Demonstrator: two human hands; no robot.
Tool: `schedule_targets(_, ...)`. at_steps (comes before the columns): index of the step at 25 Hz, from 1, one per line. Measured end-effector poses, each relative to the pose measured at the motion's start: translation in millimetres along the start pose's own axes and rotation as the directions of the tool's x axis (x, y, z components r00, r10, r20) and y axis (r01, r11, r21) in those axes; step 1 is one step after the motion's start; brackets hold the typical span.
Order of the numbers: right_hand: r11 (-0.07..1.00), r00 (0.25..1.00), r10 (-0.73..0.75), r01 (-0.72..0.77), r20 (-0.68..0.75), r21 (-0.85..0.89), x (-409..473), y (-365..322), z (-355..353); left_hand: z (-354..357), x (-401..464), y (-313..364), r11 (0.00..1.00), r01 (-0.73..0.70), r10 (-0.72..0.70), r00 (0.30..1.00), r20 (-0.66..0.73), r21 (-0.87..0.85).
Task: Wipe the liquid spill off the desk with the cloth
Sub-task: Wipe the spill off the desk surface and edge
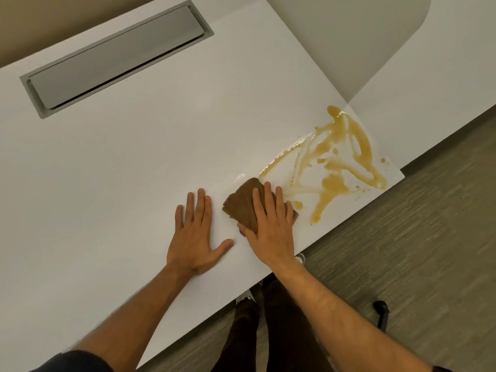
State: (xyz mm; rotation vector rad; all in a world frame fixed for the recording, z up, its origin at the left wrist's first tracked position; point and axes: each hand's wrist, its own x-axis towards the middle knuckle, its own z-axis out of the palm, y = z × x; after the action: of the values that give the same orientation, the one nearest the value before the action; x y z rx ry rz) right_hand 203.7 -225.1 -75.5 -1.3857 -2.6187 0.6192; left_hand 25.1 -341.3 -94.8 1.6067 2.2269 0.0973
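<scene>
right hand [271, 226] flat, fingers straight on cloth [241, 204] | left hand [194, 237] fingers spread on desk [107, 170] | spill [335, 162] beside cloth

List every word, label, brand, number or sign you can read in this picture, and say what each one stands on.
None: no readable text appears anywhere in the view.
The desk, the grey cable hatch, the brown cloth and the floor show no print, label or number.
The shoe under the desk edge has light markings, too small and blurred to tell whether they are lettering.
</scene>
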Motion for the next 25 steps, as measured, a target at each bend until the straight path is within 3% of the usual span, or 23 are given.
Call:
schedule_targets(2,0.982,0.997,-0.074,0.077,0.020,-0.172,15.3,-6.8,12.1,1.1,0.6,-0.9,1.000,0.000,0.000,1.000,0.009,0.003)
schedule_targets(12,0.962,0.974,-0.215,0.224,0.069,-0.157,97.8,-43.3,24.8,-0.8,2.1,-4.9,0.992,0.043,-0.041,0.999,0.025,-0.120)
schedule_targets(18,0.928,0.946,-0.322,0.324,0.043,-0.185,86.4,-37.4,32.2,1.5,-3.8,-6.5,0.976,0.044,-0.051,0.998,-0.028,-0.214)
schedule_targets(20,0.932,0.950,-0.310,0.310,0.034,-0.188,72.0,-37.3,32.8,0.0,-3.2,-7.5,0.973,0.025,-0.042,0.997,-0.068,-0.227)
schedule_targets(25,0.973,0.993,-0.116,0.109,-0.025,-0.204,17.6,-25.5,31.7,-1.8,-2.5,-5.6,0.986,-0.054,0.037,0.993,-0.111,-0.156)
